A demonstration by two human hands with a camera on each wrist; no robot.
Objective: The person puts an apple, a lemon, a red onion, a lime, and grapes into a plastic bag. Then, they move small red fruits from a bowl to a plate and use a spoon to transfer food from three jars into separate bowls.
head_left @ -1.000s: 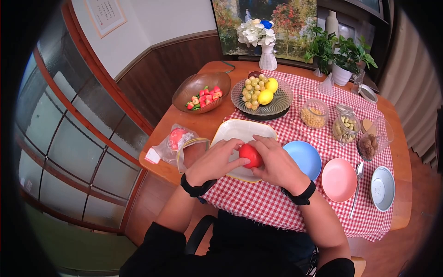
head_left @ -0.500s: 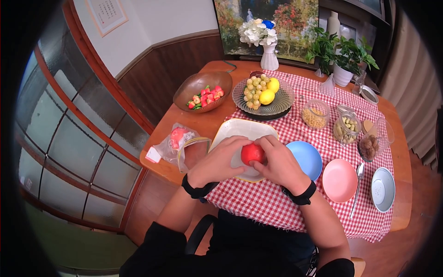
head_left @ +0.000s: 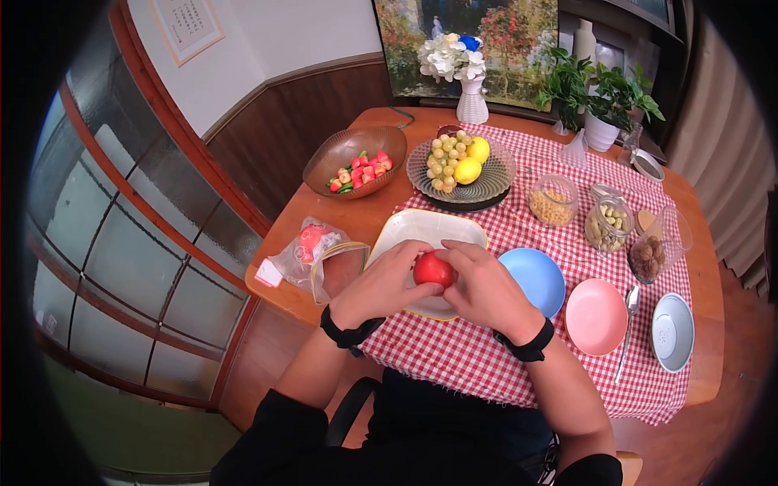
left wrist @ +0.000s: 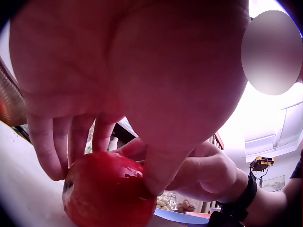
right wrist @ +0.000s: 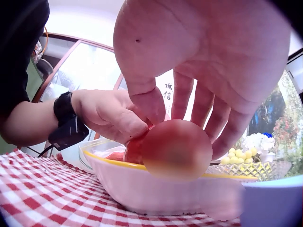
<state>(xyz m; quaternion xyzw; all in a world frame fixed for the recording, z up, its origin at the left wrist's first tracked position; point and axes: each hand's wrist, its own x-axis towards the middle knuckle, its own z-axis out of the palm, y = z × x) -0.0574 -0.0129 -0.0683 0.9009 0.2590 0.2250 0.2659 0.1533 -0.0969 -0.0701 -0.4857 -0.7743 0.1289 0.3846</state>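
A shiny red apple is held between my two hands, over a white rectangular dish with a yellow rim. My left hand grips its left side, thumb at the near side and fingers over the far side. From the right, my right hand curls its fingers and thumb round the fruit. A dark dent shows at one end of the apple in the left wrist view. A round blur covers part of it in the right wrist view.
Left of the dish lies a clear zip bag with a red fruit inside. Blue and pink plates, a spoon and a grey-blue bowl stand right. Behind are a brown bowl, a fruit plate and jars.
The apple has shifted slightly between my hands, first a little right, then back left, and has turned a bit. Both hands stay over the dish and keep hold of it.
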